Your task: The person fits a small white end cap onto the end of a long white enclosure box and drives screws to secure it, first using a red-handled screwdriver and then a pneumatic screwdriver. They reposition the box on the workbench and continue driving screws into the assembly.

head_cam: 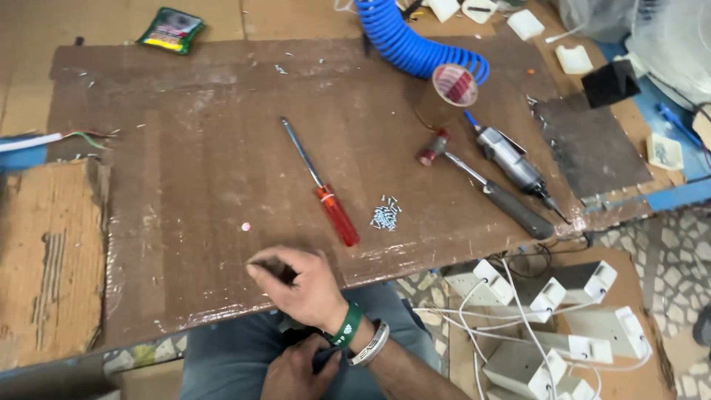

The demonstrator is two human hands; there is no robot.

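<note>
Right hand (300, 285) at worktop (185, 185) near edge, fingers curled; contents unclear.
Left hand (296, 374) below edge, partly cut off, grip indeterminate. Red-handled screwdriver (324, 191) lies nearby.

red-handled screwdriver (326, 194) | flat, diagonal; beside screw pile (385, 216)

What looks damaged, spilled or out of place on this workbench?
Small screws lie loose in a scattered pile beside the red-handled screwdriver. The cardboard block at the bench's left edge is torn, its corrugated layers exposed.

Brown bench (185, 148) w/ screwdriver (322, 185), screws (385, 216), hammer (485, 185), tape roll (454, 84).
</note>
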